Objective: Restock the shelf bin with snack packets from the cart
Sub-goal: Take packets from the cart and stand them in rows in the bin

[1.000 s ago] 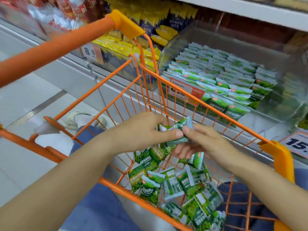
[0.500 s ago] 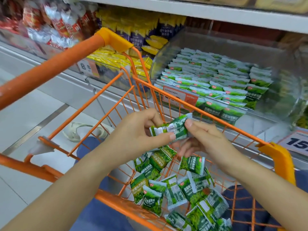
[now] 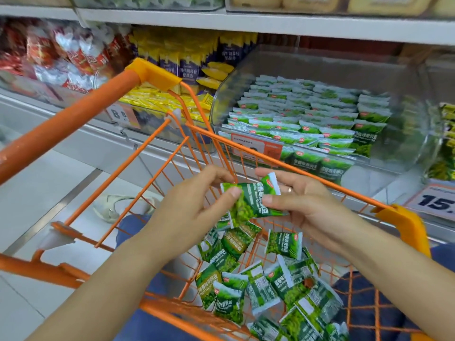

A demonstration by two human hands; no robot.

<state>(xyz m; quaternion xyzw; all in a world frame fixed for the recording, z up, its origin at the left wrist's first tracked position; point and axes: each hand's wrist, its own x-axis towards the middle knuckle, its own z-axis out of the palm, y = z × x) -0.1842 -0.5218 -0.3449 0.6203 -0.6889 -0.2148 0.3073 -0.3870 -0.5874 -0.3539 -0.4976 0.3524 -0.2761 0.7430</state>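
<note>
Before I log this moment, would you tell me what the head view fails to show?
- Price tag: cut off by the right edge after "15."
- Label on the shelf bin: crossed by the cart rim, print blurred.
- Held packets: overlapped, count unclear under left hand and right hand.

Two hands (image 3: pixel 189 207), one orange cart (image 3: pixel 152 75), one clear shelf bin (image 3: pixel 406 153), two price tags (image 3: pixel 256 148); loose green packets (image 3: pixel 283 244) too overlapped for a count.
</note>
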